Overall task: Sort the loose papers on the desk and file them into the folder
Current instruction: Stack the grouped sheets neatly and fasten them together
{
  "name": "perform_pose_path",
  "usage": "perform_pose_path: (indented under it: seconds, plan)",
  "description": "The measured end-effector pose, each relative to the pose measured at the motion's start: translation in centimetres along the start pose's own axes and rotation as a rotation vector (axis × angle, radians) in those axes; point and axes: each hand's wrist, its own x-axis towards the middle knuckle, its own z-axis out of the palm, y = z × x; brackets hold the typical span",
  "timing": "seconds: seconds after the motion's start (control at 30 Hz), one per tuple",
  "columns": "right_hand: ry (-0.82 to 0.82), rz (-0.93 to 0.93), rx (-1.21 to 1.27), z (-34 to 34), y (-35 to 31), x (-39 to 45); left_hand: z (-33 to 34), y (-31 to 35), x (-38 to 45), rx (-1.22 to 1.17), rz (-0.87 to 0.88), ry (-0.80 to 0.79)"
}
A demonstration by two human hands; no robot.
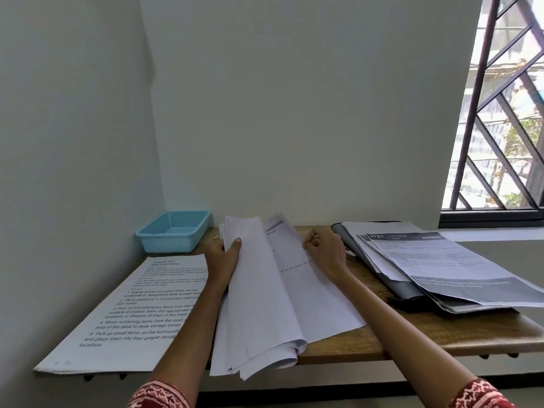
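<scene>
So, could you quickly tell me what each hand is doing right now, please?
Left hand: grips the lifted stack of papers, thumb on top.
Right hand: pinches the edge of the sheet beneath.

Both forearms reach forward from the near edge, red patterned sleeves at the elbows. Left hand [225, 254] has thumb on top, fingers curled under in a firm grip. Right hand [325, 248] is knuckles-up, fingertips pinched together at its left.

The instruction sheet [141, 307] on the left carried the heading "Desk Organization" and numbered steps such as "Gather books", while the dark header of the printed page [426, 254] on the right read "2701".
</scene>
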Motion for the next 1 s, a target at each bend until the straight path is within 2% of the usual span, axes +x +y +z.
perform_pose_path:
  seconds: [0.13,0.4,0.53,0.63,0.73,0.83,0.9,1.0]
  plan:
    - [0.023,-0.190,-0.083,0.1,-1.0,-0.7,0.0,-0.3,0.2,0.032,0.008,0.005]
    - [-0.159,-0.226,0.010,0.3,-6.4,-2.6,-0.1,0.0,0.1,0.091,0.062,-0.006]
    - [-0.312,-0.220,0.086,0.5,-9.1,-3.0,-0.3,-0.3,0.2,0.105,0.049,-0.026]
    - [-0.505,-0.205,0.133,1.2,-10.2,-3.6,-0.3,-0.5,0.4,0.098,0.010,-0.041]
    - [-0.616,-0.284,-0.009,2.5,-9.8,-4.6,0.0,-0.2,0.4,0.024,0.022,0.021]
    - [-0.600,-0.356,-0.020,2.9,-8.9,-5.0,-0.1,0.0,0.3,-0.040,0.030,0.039]
    - [-0.524,-0.261,0.139,2.1,-8.4,-4.7,-0.1,-0.2,0.3,0.040,0.032,-0.010]
    - [-0.263,-0.046,0.261,1.3,-6.0,-2.8,0.0,-0.3,0.2,0.115,0.034,-0.010]
